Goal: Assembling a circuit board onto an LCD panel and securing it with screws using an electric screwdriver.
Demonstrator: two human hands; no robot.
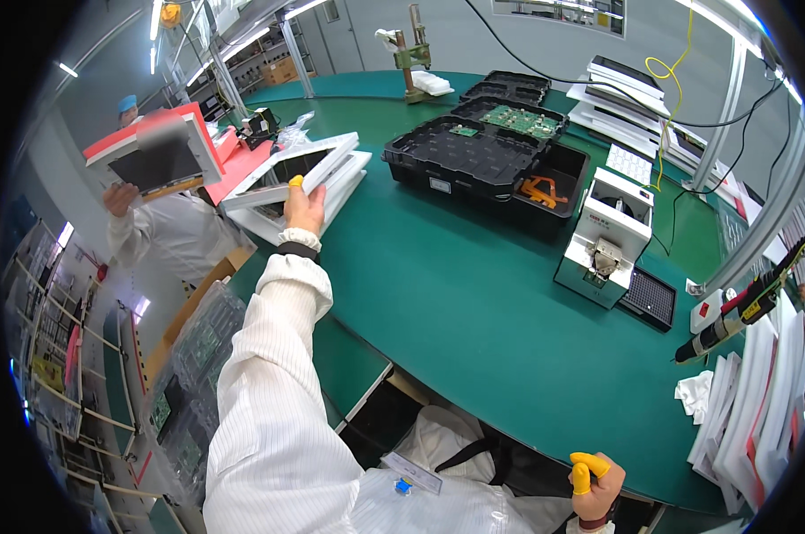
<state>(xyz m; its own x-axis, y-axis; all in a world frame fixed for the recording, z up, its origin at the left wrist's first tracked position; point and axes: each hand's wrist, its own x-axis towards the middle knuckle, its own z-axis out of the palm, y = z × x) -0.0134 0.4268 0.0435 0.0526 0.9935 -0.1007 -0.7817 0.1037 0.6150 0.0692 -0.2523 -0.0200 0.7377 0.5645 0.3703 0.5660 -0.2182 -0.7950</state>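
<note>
The upper white rectangular frame with a dark flat centre (pixel 306 165) could slip or be dropped, as it is held at its near edge by the left hand (pixel 305 209) alone, with its far end left without a hand. Scraping of its face is also possible if it is dragged over the lower white rectangular frame (pixel 347 184), since the two are stacked close and slightly askew. A knock against the neighbour's dark panel with white and red edging (pixel 158 160) is risked too, that panel being raised nearby in a co-worker's hand (pixel 120 198). The upper frame is seen at the left end of the green curved bench (pixel 474 285), tilted to the view; its rim looks thick, pale and straight-sided, its centre dark and partly hidden; no damage can be made out. Its edge is pinched by the left fingers, one tipped with a yellow cot. A red flat sheet (pixel 247 169) is seen just beyond. Farther right, black moulded plastic trays (pixel 460 147) and a white-and-metal boxy machine (pixel 607 236) are set well apart. The right hand (pixel 596 488) is held low by the bench edge, fingers curled, two yellow-tipped; whether they are pressed together cannot be told, and nothing is seen held.
</note>
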